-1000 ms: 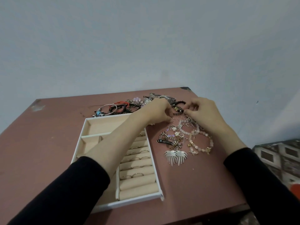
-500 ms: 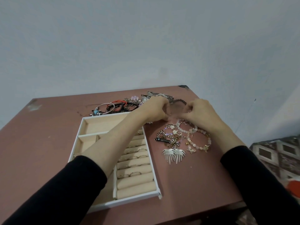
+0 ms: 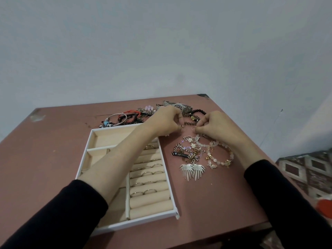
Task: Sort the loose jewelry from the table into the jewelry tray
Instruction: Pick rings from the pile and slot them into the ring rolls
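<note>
Two hands meet over the far part of the pinkish counter, both with the fingers curled. The left hand pinches a tiny metal clasp, and the right hand pinches one small thin hoop; the two pieces are near each other but apart. One tray lies on the counter under the left forearm, with a white rim and a soft beige lining. Its right side has a column of padded rolls, and thin metal rings stand between them, at least seven that I can count. On its left side two open compartments show, and the arm hides the others. The loose jewelry lies on the counter in two heaps, one just right of the tray and one beyond its far edge. In the right heap are two silver fan-shaped earrings, one bracelet of round pale pink beads, and tangled chains. In the far heap are one steel watch with a link band, one string of black beads and one silver bangle. Both sleeves are black.
</note>
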### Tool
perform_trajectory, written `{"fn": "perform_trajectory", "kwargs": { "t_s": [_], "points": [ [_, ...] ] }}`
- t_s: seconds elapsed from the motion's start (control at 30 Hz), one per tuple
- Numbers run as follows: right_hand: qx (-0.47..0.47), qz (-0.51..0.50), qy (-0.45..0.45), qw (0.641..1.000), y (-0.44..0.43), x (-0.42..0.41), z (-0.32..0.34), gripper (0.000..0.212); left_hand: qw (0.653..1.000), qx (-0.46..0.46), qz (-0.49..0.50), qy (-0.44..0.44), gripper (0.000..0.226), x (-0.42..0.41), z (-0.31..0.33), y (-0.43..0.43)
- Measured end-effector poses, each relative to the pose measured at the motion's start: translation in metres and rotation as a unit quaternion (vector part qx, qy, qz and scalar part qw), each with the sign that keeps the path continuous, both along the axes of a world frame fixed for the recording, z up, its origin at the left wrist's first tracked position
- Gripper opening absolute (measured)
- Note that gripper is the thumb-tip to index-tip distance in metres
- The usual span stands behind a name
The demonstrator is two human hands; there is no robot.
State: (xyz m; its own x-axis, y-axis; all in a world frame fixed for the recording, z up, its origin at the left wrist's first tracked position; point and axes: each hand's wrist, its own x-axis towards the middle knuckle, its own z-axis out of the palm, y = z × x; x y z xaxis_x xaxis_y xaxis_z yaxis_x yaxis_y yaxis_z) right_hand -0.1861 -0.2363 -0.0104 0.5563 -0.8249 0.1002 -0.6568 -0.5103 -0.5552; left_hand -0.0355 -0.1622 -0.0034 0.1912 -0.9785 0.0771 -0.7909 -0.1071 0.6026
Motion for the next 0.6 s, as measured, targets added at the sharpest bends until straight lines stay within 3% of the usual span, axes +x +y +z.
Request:
{"fn": "perform_trajectory", "kwargs": {
  "t_s": [0.27,0.47,0.6],
  "points": [
    [-0.011,0.020,-0.067,0.998,0.003,0.001,-0.002,0.015,0.998,-0.010,0.025,0.058,0.014,0.014,0.011,0.021],
    [0.047,0.034,-0.202,0.978,0.006,0.000,0.001,0.020,0.996,-0.035,0.039,0.078,0.017,0.022,0.019,0.053],
    [0.093,0.092,-0.239,0.962,0.034,-0.001,0.010,0.011,0.995,-0.047,0.027,0.080,0.011,0.019,0.018,0.089]
  ]
}}
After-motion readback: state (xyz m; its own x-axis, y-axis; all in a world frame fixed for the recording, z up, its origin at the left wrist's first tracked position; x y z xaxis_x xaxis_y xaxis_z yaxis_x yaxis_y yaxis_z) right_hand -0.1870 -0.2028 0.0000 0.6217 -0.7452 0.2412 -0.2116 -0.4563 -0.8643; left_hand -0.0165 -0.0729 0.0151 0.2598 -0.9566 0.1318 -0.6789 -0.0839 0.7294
